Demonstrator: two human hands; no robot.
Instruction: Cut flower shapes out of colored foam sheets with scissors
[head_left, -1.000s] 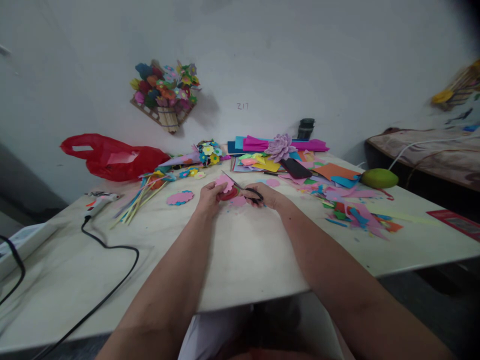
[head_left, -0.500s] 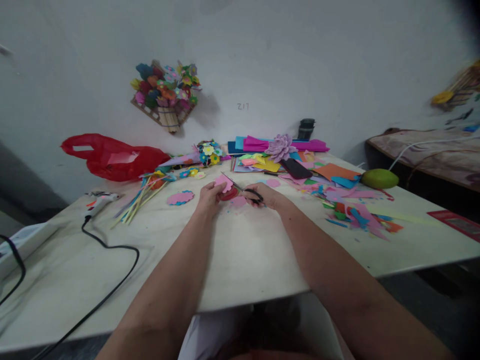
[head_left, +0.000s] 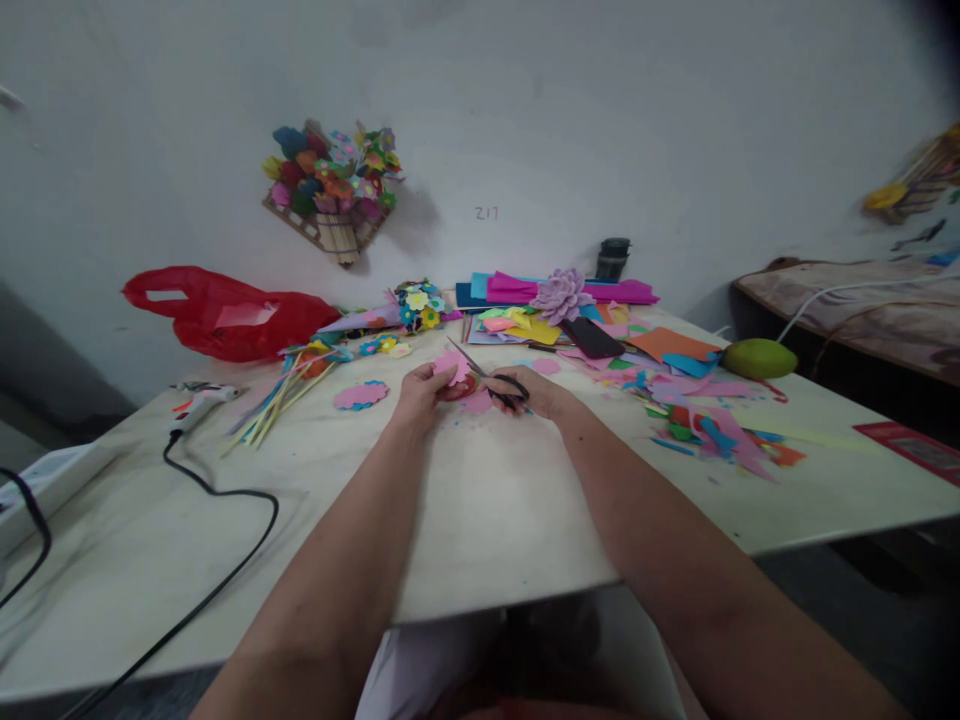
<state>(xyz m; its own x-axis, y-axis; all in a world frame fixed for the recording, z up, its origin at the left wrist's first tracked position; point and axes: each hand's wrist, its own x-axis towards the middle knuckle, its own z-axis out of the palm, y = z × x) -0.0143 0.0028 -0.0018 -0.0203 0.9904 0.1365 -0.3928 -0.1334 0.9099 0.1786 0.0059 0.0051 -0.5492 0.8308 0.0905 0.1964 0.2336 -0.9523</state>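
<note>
My left hand (head_left: 421,393) pinches a pink piece with a wavy edge (head_left: 452,366) above the middle of the table. Black-handled scissors (head_left: 509,389) are in my right hand (head_left: 536,391), their blades pointing up and left beside the pink piece. Beneath the hands lie a red round thing (head_left: 459,388), partly hidden, and another pink piece (head_left: 477,402) with tiny scraps around it. Left of my left hand, a pink scalloped disc with blue edging (head_left: 361,396) rests on the table.
A glue gun (head_left: 201,402) with a black cord and a red bag (head_left: 240,318) are at the left. Coloured scraps (head_left: 720,430), a phone (head_left: 592,338) and a green fruit (head_left: 760,358) lie at the right. Stacked coloured sheets (head_left: 517,290) are at the back.
The pink piece has turned and shifted slightly in my left hand. The scissors' blades have moved slightly, with their tips a little higher. Both hands keep their holds.
</note>
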